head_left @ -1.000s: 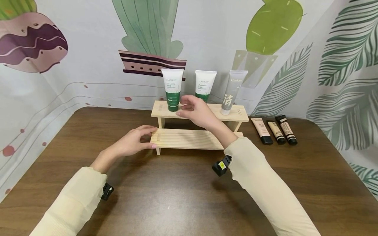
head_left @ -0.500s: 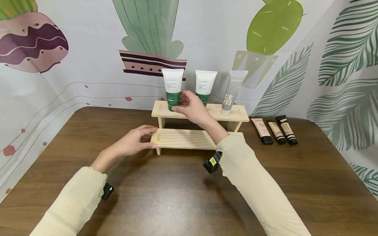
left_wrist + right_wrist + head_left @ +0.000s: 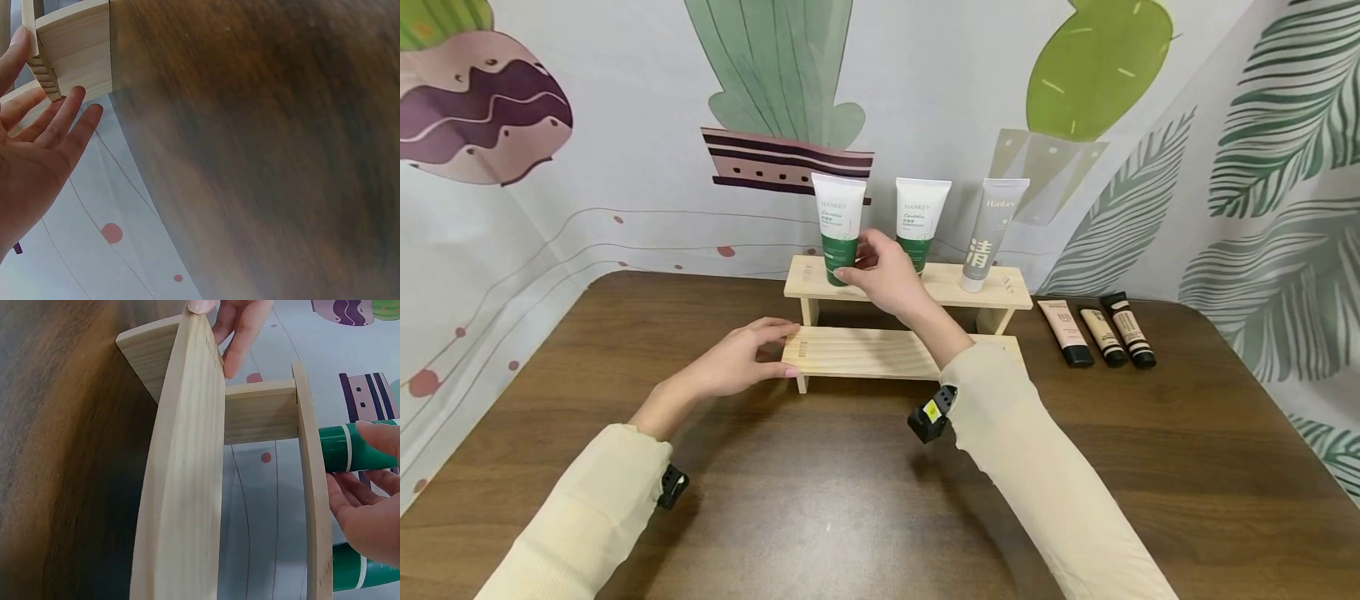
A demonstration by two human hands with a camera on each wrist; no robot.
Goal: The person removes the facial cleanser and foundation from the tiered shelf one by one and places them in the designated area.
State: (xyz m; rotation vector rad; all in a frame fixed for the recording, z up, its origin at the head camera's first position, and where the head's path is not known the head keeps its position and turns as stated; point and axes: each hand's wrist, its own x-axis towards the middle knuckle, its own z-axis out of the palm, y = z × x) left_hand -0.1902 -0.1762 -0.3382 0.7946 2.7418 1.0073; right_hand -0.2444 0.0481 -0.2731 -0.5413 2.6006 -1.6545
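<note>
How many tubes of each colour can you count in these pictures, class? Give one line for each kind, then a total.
White-and-green tubes: 2
Grey tube: 1
Black-capped tubes: 3
Total: 6

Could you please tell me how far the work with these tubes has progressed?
Apparently done: the middle green-and-white tube and the grey tube stand on the upper shelf.
In hand: the right grip holds the left green-and-white tube at that shelf; the left grip touches the left end of the lower shelf.
Left, perhaps: releasing that tube, then maybe the three small tubes on the table.
</note>
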